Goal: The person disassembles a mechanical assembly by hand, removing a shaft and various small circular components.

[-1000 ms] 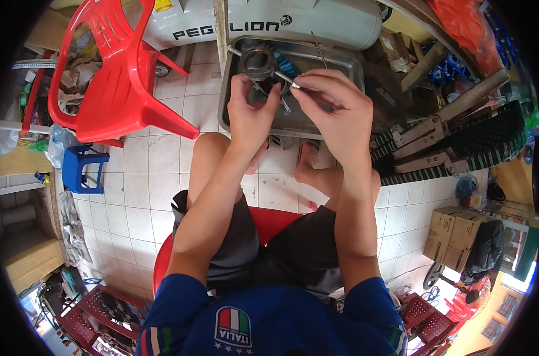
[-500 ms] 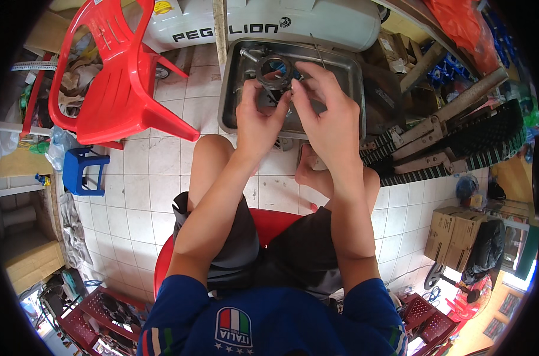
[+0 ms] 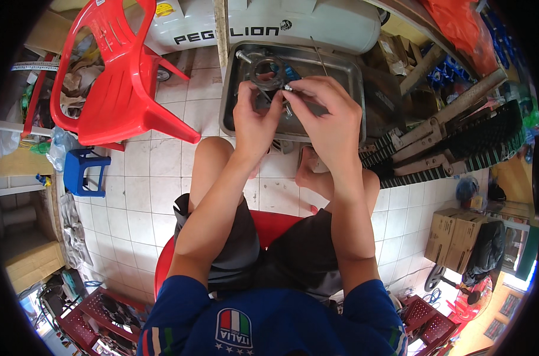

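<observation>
I sit on a red stool with both hands raised over a metal tray on the tiled floor. My left hand and my right hand meet fingertip to fingertip, pinched around a small metal part with a silvery tip. Most of the part is hidden by my fingers. Just beyond my fingers, a dark metal ring lies in the tray beside a blue piece and a thin rod.
A white cylindrical tank lies behind the tray. A red plastic chair and a small blue stool stand at left. Toothed black belts and metal bars lie at right, cardboard boxes further right, red crates at lower left.
My hands moved forward over the tray half a second ago and have since drawn back slightly toward me, still together on the small part.
</observation>
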Available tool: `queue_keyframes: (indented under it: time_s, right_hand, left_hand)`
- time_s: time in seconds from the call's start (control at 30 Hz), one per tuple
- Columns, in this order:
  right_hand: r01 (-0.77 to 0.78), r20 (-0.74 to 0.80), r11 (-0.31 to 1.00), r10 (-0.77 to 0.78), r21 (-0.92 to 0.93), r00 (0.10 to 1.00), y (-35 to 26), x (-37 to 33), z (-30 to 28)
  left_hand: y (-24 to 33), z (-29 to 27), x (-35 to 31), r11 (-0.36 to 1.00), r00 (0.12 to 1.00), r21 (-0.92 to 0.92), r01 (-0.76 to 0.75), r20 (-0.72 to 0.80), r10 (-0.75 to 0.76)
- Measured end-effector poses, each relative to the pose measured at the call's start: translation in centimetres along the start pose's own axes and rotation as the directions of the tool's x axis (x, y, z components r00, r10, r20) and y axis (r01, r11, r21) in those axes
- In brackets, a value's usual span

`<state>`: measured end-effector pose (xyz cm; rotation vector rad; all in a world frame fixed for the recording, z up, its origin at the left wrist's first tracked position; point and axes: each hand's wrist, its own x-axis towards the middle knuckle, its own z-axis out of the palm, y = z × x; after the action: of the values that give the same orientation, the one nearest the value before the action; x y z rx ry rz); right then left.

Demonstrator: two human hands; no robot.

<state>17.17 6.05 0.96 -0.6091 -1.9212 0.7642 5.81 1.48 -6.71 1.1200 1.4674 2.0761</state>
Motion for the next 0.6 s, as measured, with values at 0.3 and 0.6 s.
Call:
queue_keyframes:
  time_s: [0.3,0.6]
  right_hand:
    - [-0.112,-0.049,0.974,0.124,0.196,0.991,-0.6,0.8,-2.6]
    - [-0.532,0.064,0.833,0.529,0.152,0.846,12.3,-1.2,-4.1]
  left_hand:
    - [-1.4,-1.5,1.1,0.965,0.985,-0.202,0.165,-0.024,-0.174]
    - [-1.2,-2.0,1.5,0.952,0.974,-0.228,0.206,-0.046,-0.221]
